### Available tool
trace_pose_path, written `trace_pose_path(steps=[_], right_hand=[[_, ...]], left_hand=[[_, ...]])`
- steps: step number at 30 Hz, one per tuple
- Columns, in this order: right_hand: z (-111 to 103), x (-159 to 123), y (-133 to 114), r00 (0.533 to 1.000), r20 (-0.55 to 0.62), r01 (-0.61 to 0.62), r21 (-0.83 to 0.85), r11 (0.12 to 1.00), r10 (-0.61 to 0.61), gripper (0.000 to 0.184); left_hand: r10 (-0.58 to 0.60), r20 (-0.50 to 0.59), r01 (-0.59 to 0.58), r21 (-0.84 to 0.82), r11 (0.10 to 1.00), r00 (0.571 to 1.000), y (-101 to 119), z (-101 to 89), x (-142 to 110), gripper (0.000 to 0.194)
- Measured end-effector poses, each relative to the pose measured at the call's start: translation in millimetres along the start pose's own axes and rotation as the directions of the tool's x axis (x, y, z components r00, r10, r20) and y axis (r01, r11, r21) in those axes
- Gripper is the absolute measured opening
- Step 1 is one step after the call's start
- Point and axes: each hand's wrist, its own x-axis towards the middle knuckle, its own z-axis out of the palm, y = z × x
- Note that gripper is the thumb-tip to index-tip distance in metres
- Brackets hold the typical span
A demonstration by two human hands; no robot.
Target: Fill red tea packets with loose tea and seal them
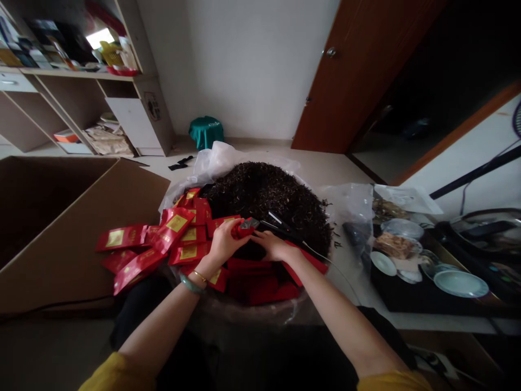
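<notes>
A small red packet [241, 230] with a dark silvery end is held up in my left hand [225, 239], whose fingers are wrapped round it. Against the packet's right side, the fingers of my right hand [272, 245] are closed on its edge. A black handheld device [280, 225] with a pale strip lies just beyond my right hand, and a thin white cord runs from it. Behind both hands is a big heap of dark loose tea leaves [264, 187] in a plastic-lined round container. Several filled red packets [176, 229] with gold labels are piled to the left.
Flat red packets [260, 282] lie in front of my hands. An open cardboard box [134, 198] stands at the left. On the right, a dark tray [407, 293] bears dishes and a clear plastic bag [354, 203]. A green-covered bin [207, 132] stands by the wall.
</notes>
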Motion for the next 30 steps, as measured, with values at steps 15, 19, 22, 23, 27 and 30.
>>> trace_pose_path(steps=[15, 19, 22, 23, 27, 30], right_hand=[[-2, -8, -33, 1.000, -0.007, -0.027, -0.152, 0.988, 0.026, 0.047], [-10, -9, -19, 0.987, -0.158, 0.005, 0.035, 0.999, 0.001, 0.033], [-28, -16, -8, 0.952, -0.305, 0.052, 0.230, 0.972, 0.021, 0.029], [-36, -20, -6, 0.937, -0.347, 0.064, 0.289, 0.955, 0.042, 0.028], [-67, -39, -11, 0.853, -0.504, 0.097, 0.411, 0.906, 0.137, 0.021], [-79, -49, -26, 0.771, -0.626, 0.187, 0.398, 0.898, 0.116, 0.017]], left_hand=[[0.044, 0.007, -0.044, 0.024, 0.999, 0.999, -3, 2.6, -2, 0.048], [0.049, 0.003, -0.049, 0.024, 0.999, 0.999, -2, 2.0, -2, 0.048], [0.048, -0.005, -0.048, 0.040, 0.998, 0.999, -2, 2.5, -1, 0.050], [0.048, -0.008, -0.048, 0.045, 0.998, 0.999, -1, 2.8, -1, 0.051], [0.055, 0.002, -0.055, 0.058, 0.997, 0.999, 0, 4.2, -3, 0.051], [0.074, 0.031, -0.076, 0.070, 0.995, 0.997, 3, 4.4, -5, 0.050]])
